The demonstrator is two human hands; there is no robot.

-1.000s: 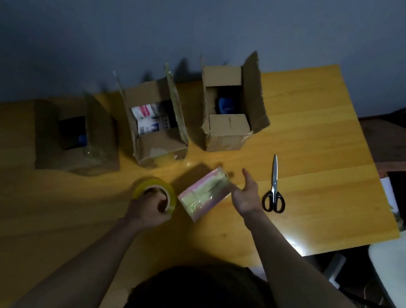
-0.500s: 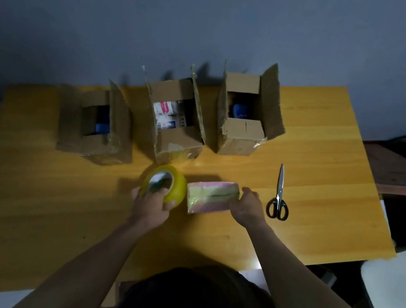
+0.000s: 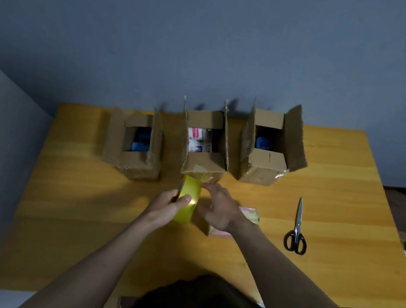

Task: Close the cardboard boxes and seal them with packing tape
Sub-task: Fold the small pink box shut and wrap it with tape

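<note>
Left hand (image 3: 165, 207) grasps the tape roll (image 3: 187, 200) upright above the table (image 3: 340, 255), just at 6 o'clock of the middle of 3 open boxes (image 3: 207, 144). Right hand (image 3: 217, 206) fingers the roll's edge; whether it pinches cannot be told. Scissors (image 3: 297, 228) lie at 3 o'clock.

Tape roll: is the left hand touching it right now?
Touching. The head view shows the left hand gripping the yellow tape roll, thumb pressed on its outer band and fingers behind it, held upright above the table.
</note>
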